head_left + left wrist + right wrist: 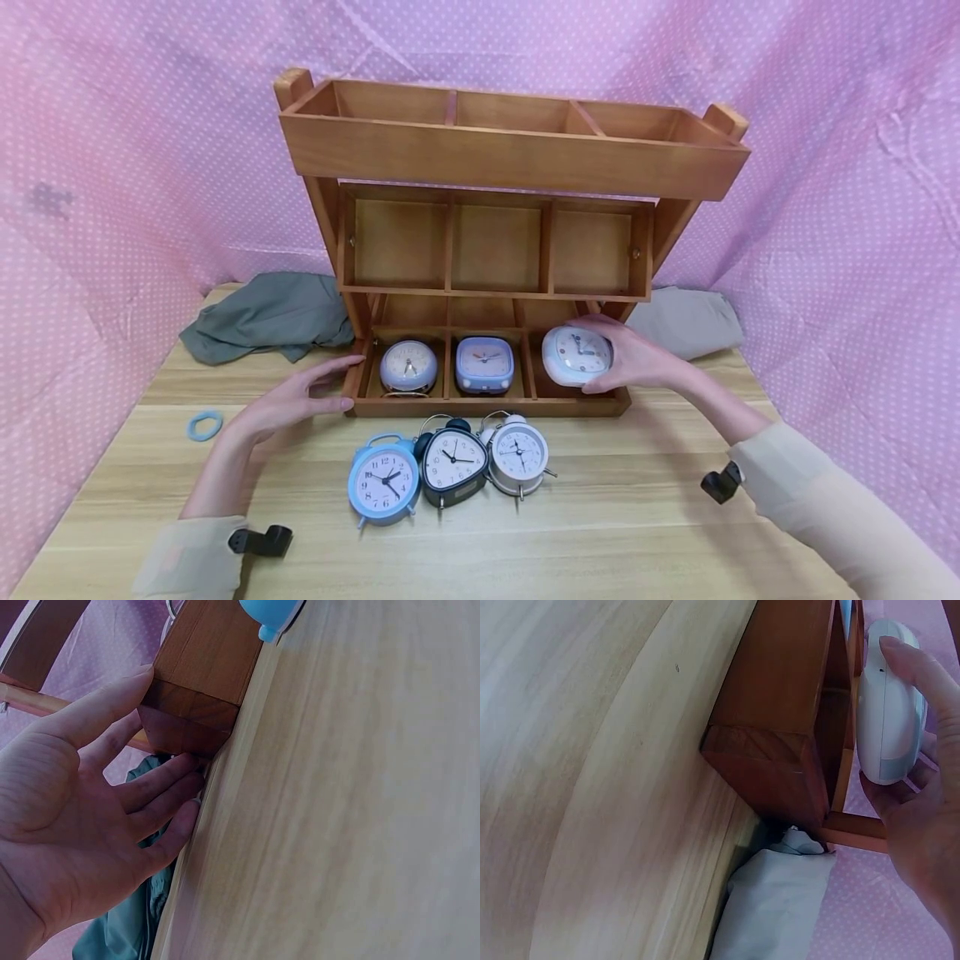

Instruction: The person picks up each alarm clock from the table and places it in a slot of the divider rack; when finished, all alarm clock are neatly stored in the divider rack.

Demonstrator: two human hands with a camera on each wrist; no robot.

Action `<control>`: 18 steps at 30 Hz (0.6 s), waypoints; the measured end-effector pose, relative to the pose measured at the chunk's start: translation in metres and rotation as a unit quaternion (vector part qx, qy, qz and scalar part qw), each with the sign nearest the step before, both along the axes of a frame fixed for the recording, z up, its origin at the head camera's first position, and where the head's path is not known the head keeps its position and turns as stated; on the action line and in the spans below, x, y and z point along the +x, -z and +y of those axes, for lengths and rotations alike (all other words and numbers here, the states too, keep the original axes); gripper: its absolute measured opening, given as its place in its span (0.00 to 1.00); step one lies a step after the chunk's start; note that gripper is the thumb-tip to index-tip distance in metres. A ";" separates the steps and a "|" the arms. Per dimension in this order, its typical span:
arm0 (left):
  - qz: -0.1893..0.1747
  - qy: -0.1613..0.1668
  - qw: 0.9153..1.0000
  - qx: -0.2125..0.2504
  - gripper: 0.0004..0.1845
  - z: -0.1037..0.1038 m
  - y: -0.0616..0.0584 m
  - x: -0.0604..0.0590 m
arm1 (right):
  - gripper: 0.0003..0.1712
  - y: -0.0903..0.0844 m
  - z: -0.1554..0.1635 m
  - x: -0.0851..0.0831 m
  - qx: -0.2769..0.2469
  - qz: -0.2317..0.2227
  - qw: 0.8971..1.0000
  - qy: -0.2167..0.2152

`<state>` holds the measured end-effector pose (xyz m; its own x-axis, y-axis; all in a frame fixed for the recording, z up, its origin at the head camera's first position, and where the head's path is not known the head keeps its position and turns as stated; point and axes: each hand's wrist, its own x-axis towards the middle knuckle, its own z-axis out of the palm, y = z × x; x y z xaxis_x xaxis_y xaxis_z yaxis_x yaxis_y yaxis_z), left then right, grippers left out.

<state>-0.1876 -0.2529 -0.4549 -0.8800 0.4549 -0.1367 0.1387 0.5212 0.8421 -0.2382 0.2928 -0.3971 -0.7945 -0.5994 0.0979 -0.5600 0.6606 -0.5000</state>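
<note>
My right hand (pixel 639 354) grips a rounded white and pale blue alarm clock (pixel 576 357) by its sides, over the right compartment of the bottom tier of a brown wooden shelf (pixel 495 406). In the right wrist view the thumb lies on the white clock's rim (pixel 885 712), above the tier's edge. With fingers extended, my left hand (pixel 288 406) touches the left end of that tier; its thumb meets the wooden corner (pixel 191 709) in the left wrist view. A round lavender clock (pixel 408 367) sits in the left compartment, a squarish purple-blue clock (pixel 484 365) in the middle one.
In front of the shelf stand a blue alarm clock (pixel 384 482), a dark triangular alarm clock (pixel 453 463) and a white twin-bell clock (pixel 517 455). A blue ring (pixel 204 426) lies at left. Green-grey cloth (pixel 273 317) and light grey cloth (pixel 686 322) flank the shelf.
</note>
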 end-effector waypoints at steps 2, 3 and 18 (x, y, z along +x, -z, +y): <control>0.000 -0.001 1.000 -0.001 0.36 0.000 0.000 0.000 | 0.56 0.002 -0.001 -0.003 0.002 -0.002 1.000 0.003; 0.000 -0.001 1.000 -0.002 0.36 0.000 0.000 0.000 | 0.56 0.003 -0.001 -0.004 0.002 -0.006 1.000 0.005; 0.003 -0.001 1.000 -0.005 0.37 0.000 0.000 0.000 | 0.54 0.021 -0.009 -0.013 0.020 -0.043 0.999 0.007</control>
